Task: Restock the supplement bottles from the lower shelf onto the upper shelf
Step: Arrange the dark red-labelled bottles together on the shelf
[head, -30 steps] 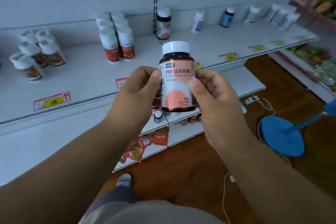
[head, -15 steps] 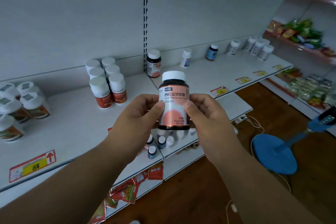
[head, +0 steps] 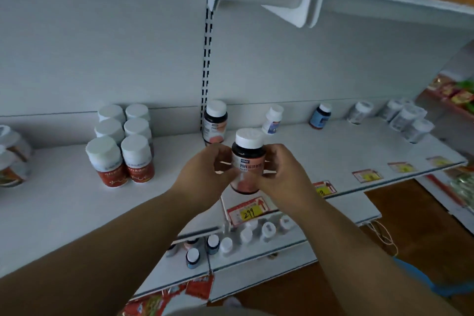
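Now that I've swung the bottle point(head: 247, 161) up from chest height, it's over the upper shelf point(head: 295, 151), left hand point(head: 205, 174) and right hand point(head: 279, 174) both pinching it, so setting it beside its twin point(head: 215, 122) looks next.

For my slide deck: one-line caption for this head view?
Both hands, left and right, hold a white-capped dark pink-labelled supplement bottle upright over the white upper shelf.
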Tool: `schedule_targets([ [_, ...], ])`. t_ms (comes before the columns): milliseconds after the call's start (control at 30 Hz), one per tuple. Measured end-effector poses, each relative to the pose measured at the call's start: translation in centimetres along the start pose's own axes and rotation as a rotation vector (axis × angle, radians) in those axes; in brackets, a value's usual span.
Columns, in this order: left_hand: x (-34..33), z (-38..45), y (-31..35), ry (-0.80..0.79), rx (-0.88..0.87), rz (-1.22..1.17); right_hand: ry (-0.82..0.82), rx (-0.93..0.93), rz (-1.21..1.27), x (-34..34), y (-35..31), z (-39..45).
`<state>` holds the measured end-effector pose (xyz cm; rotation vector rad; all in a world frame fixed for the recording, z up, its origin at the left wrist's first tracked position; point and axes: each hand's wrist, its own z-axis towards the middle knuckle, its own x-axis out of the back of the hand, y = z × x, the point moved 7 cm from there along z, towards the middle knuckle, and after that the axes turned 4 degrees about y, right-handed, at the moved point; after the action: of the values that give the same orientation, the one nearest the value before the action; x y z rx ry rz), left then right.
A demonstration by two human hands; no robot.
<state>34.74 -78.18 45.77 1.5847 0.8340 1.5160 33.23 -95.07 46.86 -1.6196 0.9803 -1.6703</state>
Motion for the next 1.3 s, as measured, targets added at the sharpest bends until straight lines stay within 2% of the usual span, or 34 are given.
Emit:
schedule_targets([
  [267, -3.6, 7.2, -1.1, 0.106, 0.139, 0.178, -0.07, 0.132, -0.079, -0.3, 3.2, 9.8],
  [533, -2.8, 9.5, -3.5, 0.291, 0.278, 0.216, -0.07, 0.151, -0.04, -3.1, 4.6, 15.6],
  [833, -3.0, 10.5, -3.9, 0.3, 0.331, 0.242, 0.003, 0.199, -0.092, -4.7, 4.1, 20.2],
  [1100, -2.7, 9.5, -3.4, 0.291, 0.277, 0.262, 0.008, 0.165, -0.102, -3.8, 4.5, 18.3],
  [1300, -3.0, 6.7, -0.2, 0.234, -0.025, 0.476, 0.058, 0.202, -0.167, -2.1, 3.8, 13.8],
])
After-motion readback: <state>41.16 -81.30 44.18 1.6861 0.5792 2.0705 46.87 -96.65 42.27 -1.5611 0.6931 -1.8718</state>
